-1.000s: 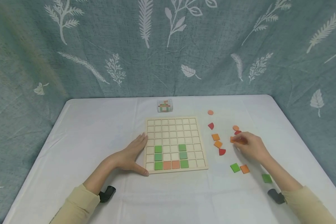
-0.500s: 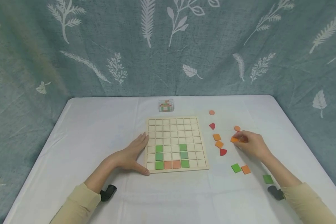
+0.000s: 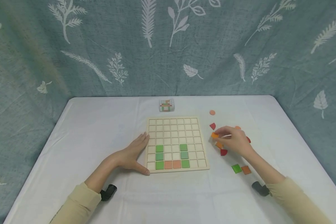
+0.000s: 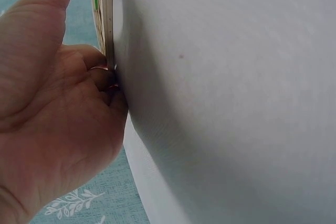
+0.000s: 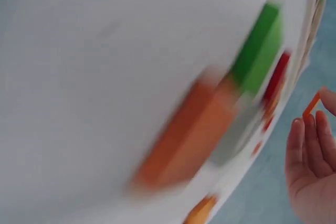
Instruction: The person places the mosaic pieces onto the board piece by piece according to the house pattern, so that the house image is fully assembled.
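My left hand [image 3: 130, 155] lies with straight fingers along the left edge of the wooden grid board [image 3: 197, 146], thumb at its near left corner. In the left wrist view, the fingers touch the board's side [image 4: 107, 30]. Green tiles [image 3: 159, 148] fill several cells in two columns, with two salmon tiles [image 3: 172, 164] between their lowest ones. Right of the board, my right hand [image 3: 236, 141] pinches an orange square tile [image 3: 214, 135] between thumb and fingertips, raised over the table; it shows edge-on [image 5: 312, 103] in the right wrist view.
Another orange square [image 3: 219, 145] lies below the right fingertips. Around it are red quarter-circle pieces [image 3: 223, 152] and orange discs [image 3: 212, 112]. A green tile [image 3: 236, 168] and a darker orange tile [image 3: 246, 170] lie nearer me. Behind the board is a pattern card [image 3: 166, 105].
The right hand has carried the orange tile leftward toward the board, over the other orange squares. The right forearm now covers a green tile seen earlier. My left hand stays put.
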### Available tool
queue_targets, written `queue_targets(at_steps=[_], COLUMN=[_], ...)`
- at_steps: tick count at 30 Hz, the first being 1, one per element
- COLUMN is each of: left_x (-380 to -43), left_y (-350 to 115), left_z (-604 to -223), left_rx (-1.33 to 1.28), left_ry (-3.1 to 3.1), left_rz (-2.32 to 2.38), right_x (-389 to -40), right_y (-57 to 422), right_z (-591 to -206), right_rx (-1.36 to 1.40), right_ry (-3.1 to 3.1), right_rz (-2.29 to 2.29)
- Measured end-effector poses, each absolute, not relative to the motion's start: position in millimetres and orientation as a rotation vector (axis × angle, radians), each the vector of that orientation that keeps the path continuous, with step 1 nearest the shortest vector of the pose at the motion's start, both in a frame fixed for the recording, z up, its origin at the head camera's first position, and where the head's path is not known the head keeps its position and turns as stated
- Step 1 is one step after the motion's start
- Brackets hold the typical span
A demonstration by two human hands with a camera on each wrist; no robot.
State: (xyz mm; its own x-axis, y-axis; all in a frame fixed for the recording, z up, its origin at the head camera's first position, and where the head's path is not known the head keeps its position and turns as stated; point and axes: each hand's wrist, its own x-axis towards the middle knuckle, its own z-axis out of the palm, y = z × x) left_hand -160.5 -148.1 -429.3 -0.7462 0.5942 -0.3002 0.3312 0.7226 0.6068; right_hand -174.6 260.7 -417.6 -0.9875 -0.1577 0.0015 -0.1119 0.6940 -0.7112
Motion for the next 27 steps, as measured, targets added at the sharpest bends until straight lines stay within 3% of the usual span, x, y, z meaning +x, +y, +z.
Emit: queue_targets(at_steps=[13,27], left_x=[-159,-159], left_y=[-147,-149], left_z=[-425,-425], left_rx=[0.676,0.687], left_ry=[2.442,2.418], left_rz=[0.731,0.754], right_x=[-188,-209], right_y=[158,96], right_z=[-420,-423], right_rx=[-0.541,-0.885], right_ry=[2.605,2.602], right_rz=[-1.280,-1.022])
